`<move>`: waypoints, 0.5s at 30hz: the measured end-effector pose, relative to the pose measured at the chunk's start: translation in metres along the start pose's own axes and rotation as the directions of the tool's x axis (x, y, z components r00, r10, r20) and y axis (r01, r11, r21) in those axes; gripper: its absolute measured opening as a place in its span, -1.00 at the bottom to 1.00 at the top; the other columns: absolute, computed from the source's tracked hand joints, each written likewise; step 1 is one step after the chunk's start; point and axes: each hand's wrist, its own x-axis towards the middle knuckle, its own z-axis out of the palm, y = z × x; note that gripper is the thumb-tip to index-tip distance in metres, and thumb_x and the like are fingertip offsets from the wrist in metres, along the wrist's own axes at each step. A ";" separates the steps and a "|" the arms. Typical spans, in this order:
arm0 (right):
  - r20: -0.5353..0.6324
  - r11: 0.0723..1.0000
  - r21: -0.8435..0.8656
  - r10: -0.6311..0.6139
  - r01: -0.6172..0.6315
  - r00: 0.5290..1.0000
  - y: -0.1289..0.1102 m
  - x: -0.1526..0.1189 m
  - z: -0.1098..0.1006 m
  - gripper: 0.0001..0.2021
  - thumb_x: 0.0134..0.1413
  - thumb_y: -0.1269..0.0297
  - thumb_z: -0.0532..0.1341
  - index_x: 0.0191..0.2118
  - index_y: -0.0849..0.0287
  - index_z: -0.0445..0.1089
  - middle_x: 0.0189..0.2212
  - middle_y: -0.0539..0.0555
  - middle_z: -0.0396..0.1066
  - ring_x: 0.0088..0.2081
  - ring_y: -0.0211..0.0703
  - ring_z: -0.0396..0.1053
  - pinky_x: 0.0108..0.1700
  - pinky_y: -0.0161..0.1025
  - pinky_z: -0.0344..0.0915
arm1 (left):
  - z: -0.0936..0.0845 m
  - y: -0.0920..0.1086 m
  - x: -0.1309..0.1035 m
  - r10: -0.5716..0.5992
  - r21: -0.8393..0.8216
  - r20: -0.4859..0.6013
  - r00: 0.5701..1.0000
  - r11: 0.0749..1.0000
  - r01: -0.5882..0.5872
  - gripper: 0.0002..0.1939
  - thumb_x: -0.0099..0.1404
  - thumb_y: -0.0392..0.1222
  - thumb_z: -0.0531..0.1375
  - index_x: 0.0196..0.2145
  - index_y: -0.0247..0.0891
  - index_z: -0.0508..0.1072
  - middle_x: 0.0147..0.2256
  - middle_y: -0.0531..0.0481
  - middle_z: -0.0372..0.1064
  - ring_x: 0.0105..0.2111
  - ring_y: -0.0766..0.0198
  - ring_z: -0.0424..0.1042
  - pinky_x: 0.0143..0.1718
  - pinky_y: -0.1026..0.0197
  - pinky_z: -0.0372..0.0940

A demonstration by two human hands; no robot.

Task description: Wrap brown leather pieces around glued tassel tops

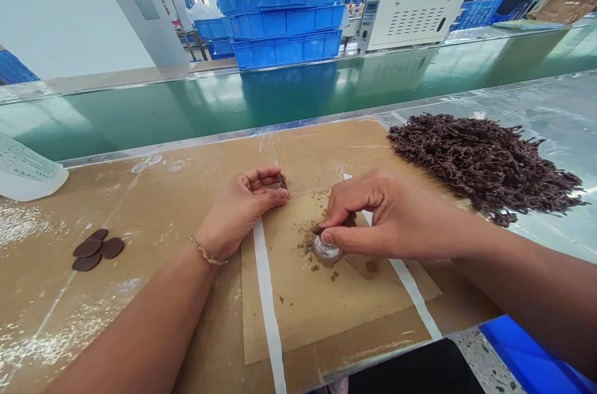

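Note:
My left hand (247, 207) is closed, pinching a small dark brown piece (282, 181) between thumb and fingers. To its right, my right hand (373, 214) pinches another dark brown bit (318, 230), partly hidden by the fingertips, at the rim of a small round clear dish (328, 251). Something whitish or shiny shows in the dish; I cannot tell what. Around it, brown specks and wet spots mark a tan paper sheet (317, 313) held by white tape strips (267, 301). A large heap of dark brown twisted strands (485, 164) lies beyond my right hand.
Several dark brown oval discs (87, 248) lie at the left, near a white translucent container (28, 170). Behind the table runs a green conveyor belt (196, 102). Stacked blue crates (286, 46) and a pale vented machine (415, 15) stand beyond it; people work farther back.

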 end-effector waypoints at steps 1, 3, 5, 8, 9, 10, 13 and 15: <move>-0.001 1.000 0.002 0.004 -0.004 1.000 0.000 0.000 0.000 -0.88 0.03 0.37 0.27 -0.48 0.19 0.51 -0.48 0.04 0.52 -0.46 -0.20 0.44 -0.47 -0.29 0.26 | 0.000 0.000 0.000 -0.002 -0.001 -0.002 1.000 1.000 0.002 -0.33 -0.08 -0.17 0.49 -0.03 -0.38 0.40 -0.07 -0.18 0.46 -0.19 0.25 0.45 -0.05 0.16 0.35; -0.005 1.000 0.005 0.012 -0.012 1.000 -0.001 0.000 0.000 -0.89 0.02 0.36 0.27 -0.48 0.19 0.51 -0.49 0.04 0.52 -0.46 -0.19 0.44 -0.47 -0.29 0.26 | 0.000 -0.001 0.001 -0.002 0.003 -0.003 1.000 1.000 0.002 -0.37 -0.05 -0.20 0.47 -0.03 -0.38 0.40 -0.07 -0.17 0.46 -0.19 0.24 0.46 -0.05 0.15 0.35; -0.025 0.999 0.022 0.023 -0.023 0.999 -0.002 0.000 0.000 -0.89 0.02 0.36 0.27 -0.47 0.20 0.52 -0.49 0.04 0.51 -0.46 -0.20 0.44 -0.48 -0.30 0.26 | -0.001 -0.002 0.001 0.001 0.016 -0.004 1.000 1.000 -0.001 -0.42 0.00 -0.23 0.44 -0.03 -0.37 0.40 -0.07 -0.17 0.46 -0.18 0.24 0.46 -0.05 0.15 0.35; -0.166 0.993 0.116 0.058 -0.038 0.984 -0.004 0.000 0.000 -0.90 0.01 0.33 0.29 -0.46 0.19 0.51 -0.49 0.02 0.50 -0.47 -0.24 0.41 -0.49 -0.33 0.27 | -0.002 -0.002 0.000 0.032 0.016 -0.004 0.999 0.999 -0.032 -0.45 0.05 -0.24 0.43 -0.01 -0.33 0.40 -0.04 -0.14 0.45 -0.15 0.24 0.46 -0.06 0.20 0.37; -0.235 0.986 0.165 0.075 -0.037 0.969 -0.004 0.001 0.000 -0.91 0.00 0.31 0.31 -0.46 0.19 0.51 -0.51 0.01 0.48 -0.49 -0.26 0.39 -0.51 -0.34 0.25 | -0.002 -0.001 -0.001 0.051 0.005 0.003 0.999 0.999 -0.051 -0.45 0.06 -0.23 0.43 0.00 -0.30 0.39 -0.04 -0.12 0.44 -0.14 0.25 0.46 -0.08 0.22 0.39; -0.302 0.976 0.216 0.093 -0.027 0.949 -0.003 0.001 0.000 -0.92 -0.01 0.30 0.33 -0.45 0.18 0.50 -0.53 -0.01 0.46 -0.51 -0.29 0.36 -0.53 -0.36 0.24 | -0.002 0.000 -0.003 0.072 -0.009 0.012 0.997 0.997 -0.072 -0.45 0.07 -0.22 0.42 0.01 -0.28 0.39 -0.03 -0.10 0.44 -0.15 0.27 0.46 -0.09 0.24 0.40; -0.443 0.930 0.365 0.133 0.043 0.886 0.002 0.006 -0.001 -0.92 -0.04 0.30 0.37 -0.41 0.16 0.50 -0.58 -0.06 0.42 -0.54 -0.34 0.32 -0.54 -0.39 0.25 | 0.003 0.005 -0.009 0.117 -0.077 0.049 0.992 0.991 -0.114 -0.49 0.10 -0.18 0.42 0.00 -0.22 0.41 -0.05 -0.05 0.45 -0.18 0.31 0.48 -0.09 0.31 0.42; -0.479 0.877 0.465 0.133 0.123 0.868 0.005 0.010 -0.001 -0.90 -0.05 0.29 0.40 -0.38 0.14 0.50 -0.55 -0.07 0.45 -0.51 -0.34 0.36 -0.47 -0.38 0.34 | 0.008 0.009 -0.014 0.135 -0.134 0.073 0.988 0.983 -0.124 -0.54 0.11 -0.19 0.41 -0.03 -0.20 0.44 -0.10 -0.01 0.48 -0.19 0.32 0.49 -0.07 0.32 0.44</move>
